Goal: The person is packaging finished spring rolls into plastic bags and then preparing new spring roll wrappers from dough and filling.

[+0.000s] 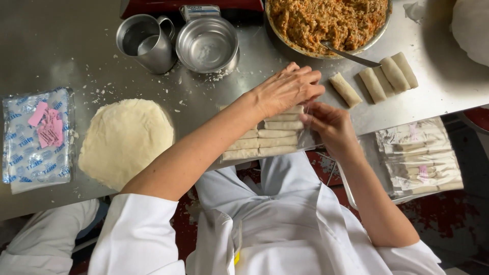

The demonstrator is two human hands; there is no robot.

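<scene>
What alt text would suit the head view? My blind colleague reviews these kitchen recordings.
Two hands, left hand and right hand, pack rows of pale rolls into a clear bag at the edge of a steel table. Around them lie a round stack of wrappers, loose rolls, a bowl of filling and a metal jug.

The left hand (pixel 285 90) covers the far end of the stacked rolls (pixel 265 140). The filling bowl (pixel 326 23) is cut off by the top edge. The contents of the packed bags (pixel 420 158) blur behind creased plastic.
</scene>
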